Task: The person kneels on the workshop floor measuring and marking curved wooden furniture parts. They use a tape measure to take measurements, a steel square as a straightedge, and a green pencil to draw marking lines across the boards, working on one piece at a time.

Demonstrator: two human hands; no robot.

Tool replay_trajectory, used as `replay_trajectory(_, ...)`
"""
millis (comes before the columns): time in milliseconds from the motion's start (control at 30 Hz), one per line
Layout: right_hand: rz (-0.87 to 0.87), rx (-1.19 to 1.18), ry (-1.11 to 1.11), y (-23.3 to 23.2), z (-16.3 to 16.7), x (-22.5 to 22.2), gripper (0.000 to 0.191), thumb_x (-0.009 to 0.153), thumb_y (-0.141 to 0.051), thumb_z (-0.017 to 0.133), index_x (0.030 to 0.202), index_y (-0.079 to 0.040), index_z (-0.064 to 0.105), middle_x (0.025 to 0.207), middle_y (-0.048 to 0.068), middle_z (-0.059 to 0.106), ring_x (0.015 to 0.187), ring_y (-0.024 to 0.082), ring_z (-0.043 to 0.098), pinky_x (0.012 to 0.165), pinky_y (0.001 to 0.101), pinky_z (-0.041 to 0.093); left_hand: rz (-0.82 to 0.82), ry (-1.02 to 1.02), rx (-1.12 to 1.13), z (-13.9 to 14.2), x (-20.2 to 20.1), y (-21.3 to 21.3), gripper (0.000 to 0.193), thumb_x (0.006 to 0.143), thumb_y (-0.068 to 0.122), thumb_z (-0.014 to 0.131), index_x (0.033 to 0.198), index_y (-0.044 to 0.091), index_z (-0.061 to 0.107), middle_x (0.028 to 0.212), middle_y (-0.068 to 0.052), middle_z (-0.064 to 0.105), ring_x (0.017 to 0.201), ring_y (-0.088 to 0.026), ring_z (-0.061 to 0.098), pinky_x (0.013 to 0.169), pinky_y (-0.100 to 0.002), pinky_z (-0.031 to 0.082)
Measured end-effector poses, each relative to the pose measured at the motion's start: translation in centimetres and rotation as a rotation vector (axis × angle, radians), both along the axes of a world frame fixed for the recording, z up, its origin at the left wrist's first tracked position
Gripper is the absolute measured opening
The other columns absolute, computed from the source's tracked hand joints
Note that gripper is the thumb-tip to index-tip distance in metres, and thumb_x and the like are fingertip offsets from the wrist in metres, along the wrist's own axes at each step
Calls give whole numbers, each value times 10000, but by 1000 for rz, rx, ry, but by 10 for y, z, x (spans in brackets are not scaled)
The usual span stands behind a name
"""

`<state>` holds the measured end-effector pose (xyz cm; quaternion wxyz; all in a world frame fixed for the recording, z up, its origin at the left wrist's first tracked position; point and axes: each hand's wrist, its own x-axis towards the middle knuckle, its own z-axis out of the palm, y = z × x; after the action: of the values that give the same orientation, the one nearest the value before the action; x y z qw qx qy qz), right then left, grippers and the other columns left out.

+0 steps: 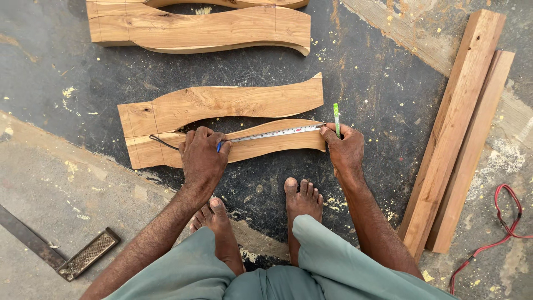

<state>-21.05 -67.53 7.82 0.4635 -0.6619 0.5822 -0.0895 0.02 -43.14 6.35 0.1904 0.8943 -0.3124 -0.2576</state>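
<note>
You're stretching a tape measure (pixel 275 134) along the near curved wooden piece (pixel 244 149); left hand (pixel 202 158) is clamping its case, right hand (pixel 345 149) at three o'clock is pinching a green pencil (pixel 336 119). No mark is showing here yet.

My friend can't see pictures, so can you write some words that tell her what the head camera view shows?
A squatting person stretches a tape measure along a curved wooden piece on a dark floor, left hand pressing the tape down, right hand at the wood's end holding a green pen. More curved pieces lie above, straight planks to the right.
</note>
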Motion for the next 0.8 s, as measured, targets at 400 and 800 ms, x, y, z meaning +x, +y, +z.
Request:
replay_trajectory(400, 132, 198, -590, -2, 10, -23, 406, 1067, -364, 540, 822, -91, 714, 744, 57, 717, 607, 124, 649, 537, 266, 574, -53, -56, -15, -3, -2, 4, 226, 964, 320, 733, 1071, 127, 782, 1010, -54, 561, 1057, -228, 508, 980, -489, 389)
replay_trajectory(800, 628, -440, -263, 23, -9, -6, 157, 920, -133, 733, 1053, -69, 786, 999, 59, 789, 937, 158, 706, 1010, 392, 462, -38, -26, -9, 2, 1, -1, 217, 958, 308, 732, 1070, 128, 780, 1010, -51, 568, 1061, -226, 516, 979, -491, 399)
